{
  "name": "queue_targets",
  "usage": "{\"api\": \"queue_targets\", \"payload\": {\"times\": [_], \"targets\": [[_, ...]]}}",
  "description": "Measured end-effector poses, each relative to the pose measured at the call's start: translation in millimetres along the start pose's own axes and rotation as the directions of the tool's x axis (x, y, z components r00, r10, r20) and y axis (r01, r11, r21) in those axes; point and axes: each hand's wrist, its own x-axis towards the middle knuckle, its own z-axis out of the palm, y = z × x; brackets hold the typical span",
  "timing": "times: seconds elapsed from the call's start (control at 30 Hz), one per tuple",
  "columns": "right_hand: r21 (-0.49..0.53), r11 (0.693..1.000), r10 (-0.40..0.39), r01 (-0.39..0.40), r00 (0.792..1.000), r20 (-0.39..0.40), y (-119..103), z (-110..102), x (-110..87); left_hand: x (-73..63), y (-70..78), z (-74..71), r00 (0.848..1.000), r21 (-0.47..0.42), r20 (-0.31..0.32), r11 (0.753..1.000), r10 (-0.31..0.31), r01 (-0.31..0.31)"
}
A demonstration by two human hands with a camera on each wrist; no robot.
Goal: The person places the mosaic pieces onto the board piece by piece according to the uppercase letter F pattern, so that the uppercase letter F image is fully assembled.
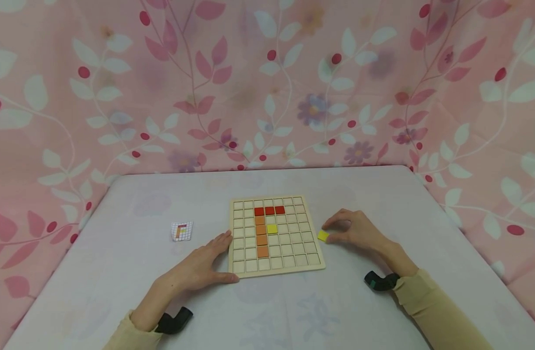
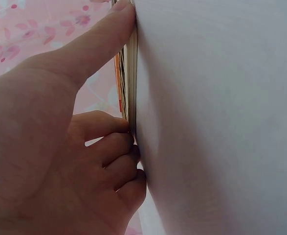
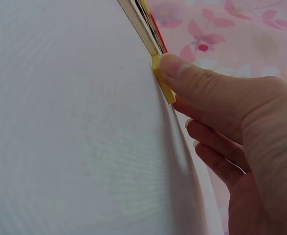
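Observation:
A wooden grid board (image 1: 279, 263) lies flat at the middle of the table. Three red tiles (image 1: 269, 210) form a row near its top. Several orange tiles (image 1: 261, 239) run down one column from the row's left end, and a lone yellow tile (image 1: 272, 229) sits right of them. My left hand (image 1: 197, 265) rests against the board's lower left corner, thumb at the near edge and fingers along the left side. Just off the board's right edge, my right hand (image 1: 359, 231) pinches another yellow tile (image 3: 163, 83) between thumb and index finger.
A small paper card (image 1: 181, 232) printed with a coloured grid pattern lies left of the board. White cloth (image 1: 293, 311) covers the table, and a pink floral curtain (image 1: 232, 87) hangs behind it. Black wrist devices (image 1: 175, 321) sit below both hands.

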Motion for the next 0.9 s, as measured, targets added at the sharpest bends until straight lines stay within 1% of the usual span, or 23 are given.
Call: {"api": "queue_targets", "payload": {"times": [0.3, 0.4, 0.63, 0.9], "targets": [[-0.013, 0.999, -0.030, 0.029, 0.999, -0.018, 2.3, 3.4, 0.5, -0.1, 0.2, -1.1, 1.000, -0.001, -0.002, 1.000, 0.009, -0.009], [-0.007, 1.000, -0.029, 0.029, 0.999, -0.015, 2.4, 3.3, 0.4, -0.9, 0.4, -1.1, 1.000, 0.001, -0.001, 1.000, 0.004, -0.004], [0.012, 0.998, -0.061, 0.061, 0.998, -0.022, 1.2, 2.3, 0.5, -0.4, -0.6, -0.7, 1.000, 0.000, -0.009, 1.000, 0.023, -0.023], [0.004, 0.998, -0.056, 0.056, 0.998, -0.034, 3.2, 3.6, 0.0, -0.6, -2.3, -0.3, 1.000, 0.007, -0.012, 1.000, 0.022, -0.022]]}}
